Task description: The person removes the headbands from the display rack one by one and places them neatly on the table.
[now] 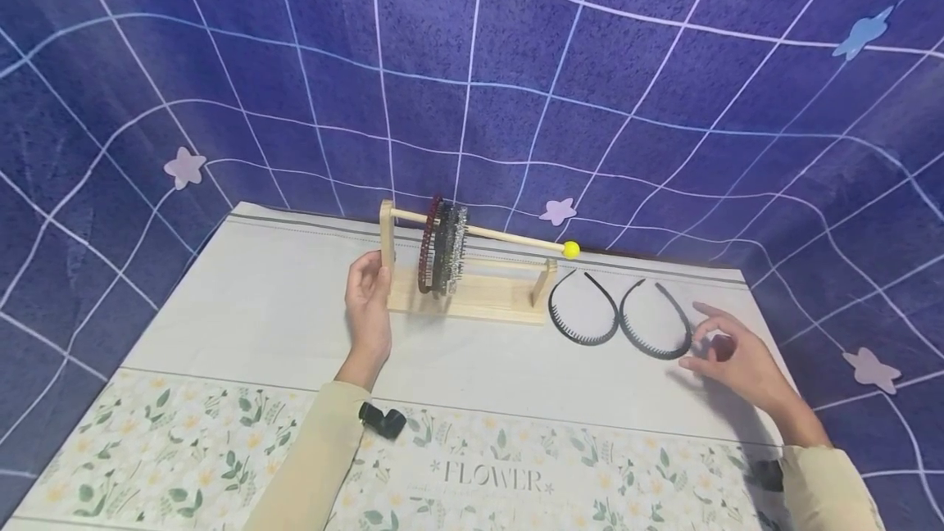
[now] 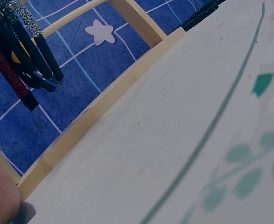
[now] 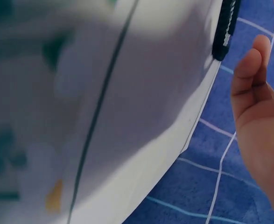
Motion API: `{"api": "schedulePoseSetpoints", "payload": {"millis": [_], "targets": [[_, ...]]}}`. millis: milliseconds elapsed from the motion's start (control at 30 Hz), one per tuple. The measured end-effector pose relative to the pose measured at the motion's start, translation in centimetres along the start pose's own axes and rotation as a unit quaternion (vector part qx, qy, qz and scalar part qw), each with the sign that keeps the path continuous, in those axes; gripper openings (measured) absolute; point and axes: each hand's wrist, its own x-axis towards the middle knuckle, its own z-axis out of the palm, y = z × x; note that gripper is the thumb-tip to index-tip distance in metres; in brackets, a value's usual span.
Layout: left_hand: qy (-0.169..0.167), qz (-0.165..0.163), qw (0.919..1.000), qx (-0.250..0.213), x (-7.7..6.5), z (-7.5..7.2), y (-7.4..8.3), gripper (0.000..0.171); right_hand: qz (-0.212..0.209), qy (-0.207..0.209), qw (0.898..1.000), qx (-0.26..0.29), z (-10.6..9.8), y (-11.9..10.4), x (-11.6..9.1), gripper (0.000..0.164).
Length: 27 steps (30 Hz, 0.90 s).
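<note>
My left hand (image 1: 367, 301) grips the left upright (image 1: 387, 238) of a wooden headband stand (image 1: 490, 314). From the top of that upright a dowel (image 1: 509, 237) runs to the right and ends in a yellow ball (image 1: 571, 250). Several headbands hang on it: a dark red one (image 1: 425, 256), black ones and a silver glittery one (image 1: 459, 248). Two black toothed headbands lie on the table right of the stand, a left one (image 1: 583, 341) and a right one (image 1: 656, 354). Beside the right one hovers my right hand (image 1: 745, 363), fingers loosely bent, holding nothing.
A white table cover (image 1: 243, 285) with a flowered front strip (image 1: 206, 424) lies underneath. Behind and at both sides hangs a blue gridded cloth (image 1: 516, 64) with star shapes. A lower crossbar and a short right post (image 1: 544, 283) belong to the stand.
</note>
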Motion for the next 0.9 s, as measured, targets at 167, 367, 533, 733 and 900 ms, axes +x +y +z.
{"api": "schedulePoseSetpoints", "payload": {"millis": [167, 367, 533, 733, 900], "targets": [[0.005, 0.004, 0.9999, -0.009, 0.0, 0.0, -0.2, 0.027, -0.014, 0.035, 0.999, 0.028, 0.9, -1.1, -0.3, 0.038], [0.0, 0.007, 0.9998, -0.018, 0.2, 0.1, -0.3, 0.027, -0.036, 0.094, 0.993, 0.069, 2.0, -3.3, -0.5, 0.031], [-0.002, 0.015, 0.9996, -0.023, 0.3, 0.1, -0.3, 0.027, -0.067, 0.114, 0.978, 0.164, 3.1, -6.4, -0.3, 0.024], [-0.001, 0.01, 0.9999, -0.013, 0.2, 0.1, -0.3, 0.027, -0.092, 0.144, 0.96, 0.222, 4.8, -10.1, 0.2, 0.016], [0.0, 0.005, 0.9999, -0.013, 0.2, 0.0, -0.3, 0.028, -0.101, 0.173, 0.942, 0.27, 6.5, -13.0, 0.6, 0.013]]}}
